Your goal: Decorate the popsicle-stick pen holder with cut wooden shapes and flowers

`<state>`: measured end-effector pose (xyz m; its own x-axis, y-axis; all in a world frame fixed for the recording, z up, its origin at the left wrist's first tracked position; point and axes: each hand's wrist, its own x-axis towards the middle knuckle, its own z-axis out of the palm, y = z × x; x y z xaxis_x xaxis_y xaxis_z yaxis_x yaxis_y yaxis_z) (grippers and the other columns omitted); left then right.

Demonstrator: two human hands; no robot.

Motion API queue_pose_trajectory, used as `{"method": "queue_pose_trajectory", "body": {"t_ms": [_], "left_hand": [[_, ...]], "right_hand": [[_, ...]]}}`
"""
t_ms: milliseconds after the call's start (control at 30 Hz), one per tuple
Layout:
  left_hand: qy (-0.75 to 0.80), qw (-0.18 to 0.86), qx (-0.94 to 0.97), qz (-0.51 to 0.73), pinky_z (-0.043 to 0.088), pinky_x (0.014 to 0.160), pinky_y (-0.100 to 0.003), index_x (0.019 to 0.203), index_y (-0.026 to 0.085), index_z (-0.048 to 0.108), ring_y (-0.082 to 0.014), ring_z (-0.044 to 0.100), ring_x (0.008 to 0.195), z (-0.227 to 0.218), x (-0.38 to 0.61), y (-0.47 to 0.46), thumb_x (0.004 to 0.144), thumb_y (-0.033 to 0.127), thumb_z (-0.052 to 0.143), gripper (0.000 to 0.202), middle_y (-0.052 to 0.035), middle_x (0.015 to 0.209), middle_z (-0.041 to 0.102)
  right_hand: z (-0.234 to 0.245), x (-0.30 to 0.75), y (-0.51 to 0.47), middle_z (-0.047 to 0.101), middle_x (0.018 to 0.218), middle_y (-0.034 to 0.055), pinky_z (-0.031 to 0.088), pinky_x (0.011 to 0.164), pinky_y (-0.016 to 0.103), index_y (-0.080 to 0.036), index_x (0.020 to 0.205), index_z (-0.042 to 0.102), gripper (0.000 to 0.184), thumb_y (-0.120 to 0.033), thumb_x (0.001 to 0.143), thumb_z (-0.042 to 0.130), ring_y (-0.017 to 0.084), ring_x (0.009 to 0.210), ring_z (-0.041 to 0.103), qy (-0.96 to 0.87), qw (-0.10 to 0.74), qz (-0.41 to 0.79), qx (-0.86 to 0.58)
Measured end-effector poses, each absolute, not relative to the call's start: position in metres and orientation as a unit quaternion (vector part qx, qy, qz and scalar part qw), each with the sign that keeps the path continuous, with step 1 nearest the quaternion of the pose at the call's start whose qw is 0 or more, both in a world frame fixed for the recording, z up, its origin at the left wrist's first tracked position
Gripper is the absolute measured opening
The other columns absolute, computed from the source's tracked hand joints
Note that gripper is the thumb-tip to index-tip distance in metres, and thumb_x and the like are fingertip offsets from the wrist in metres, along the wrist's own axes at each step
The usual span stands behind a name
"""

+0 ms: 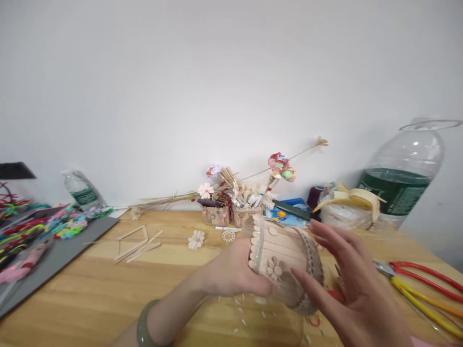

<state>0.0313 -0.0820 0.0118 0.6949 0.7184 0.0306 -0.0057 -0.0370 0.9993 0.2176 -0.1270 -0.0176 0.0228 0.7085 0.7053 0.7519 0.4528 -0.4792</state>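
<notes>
1. The stick-covered cylinder [289, 246] lay on its side over the right half of the counter [162, 270], in front of the small stick holders [216, 216] set along the back edge.
2. Its long axis ran from left to right, roughly in line with the counter's back edge, and dipped a little toward the right.
3. The left hand [231, 270] had its grip closed around the end with the rounded stick tips, thumb along the near side; its other fingers were mostly hidden behind the cylinder.
4. The right hand [361, 294] was at the opposite end, nearest the lace band [314, 253]. Its grip was wide open, thumb and fingers spread, with nothing seen held; whether a fingertip touched the lace could not be told.
5. From that open grip the cylinder lay to the left, its stick flower [277, 268] just beyond the thumb tip.
6. Pliers [385, 269] rested beyond the right hand, toward the counter's right edge.
</notes>
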Motion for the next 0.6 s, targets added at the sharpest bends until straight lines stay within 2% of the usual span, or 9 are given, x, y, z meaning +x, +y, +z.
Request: {"method": "queue_pose_trajectory", "body": {"t_ms": [167,367,600], "left_hand": [[0.270,0.644,0.665,0.264,0.045,0.072,-0.026,0.098,0.014,0.068,-0.0172,0.056,0.078,0.0107,0.0304,-0.0826,0.053,0.008,0.064,0.046,-0.0015,0.084,0.066],[0.256,0.651,0.665,0.260,0.043,0.072,-0.025,0.099,0.016,0.068,-0.0167,0.053,0.079,0.0119,0.0307,-0.0820,0.054,0.007,0.063,0.046,-0.0010,0.082,0.063],[0.265,0.649,0.676,0.226,0.038,0.061,-0.019,0.086,0.016,0.066,-0.0094,0.045,0.066,0.0121,0.0294,-0.0803,0.054,0.007,0.061,0.034,0.0036,0.075,0.053]], "right_hand": [[-0.0116,0.2106,-0.1241,0.050,0.117,0.0050,0.049,0.088,0.033,-0.029,0.125,0.043,0.041,-0.035,0.086,0.052,0.021,0.110,0.052,-0.731,0.472,-0.027,-0.492],[-0.0109,0.2106,-0.1235,0.053,0.115,0.0033,0.050,0.085,0.030,-0.030,0.121,0.045,0.036,-0.034,0.086,0.053,0.019,0.108,0.055,-0.737,0.473,-0.010,-0.482],[-0.0103,0.2124,-0.1210,0.058,0.112,0.0036,0.053,0.082,0.028,-0.028,0.115,0.050,0.033,-0.032,0.083,0.058,0.018,0.105,0.059,-0.759,0.464,0.002,-0.458]]}}
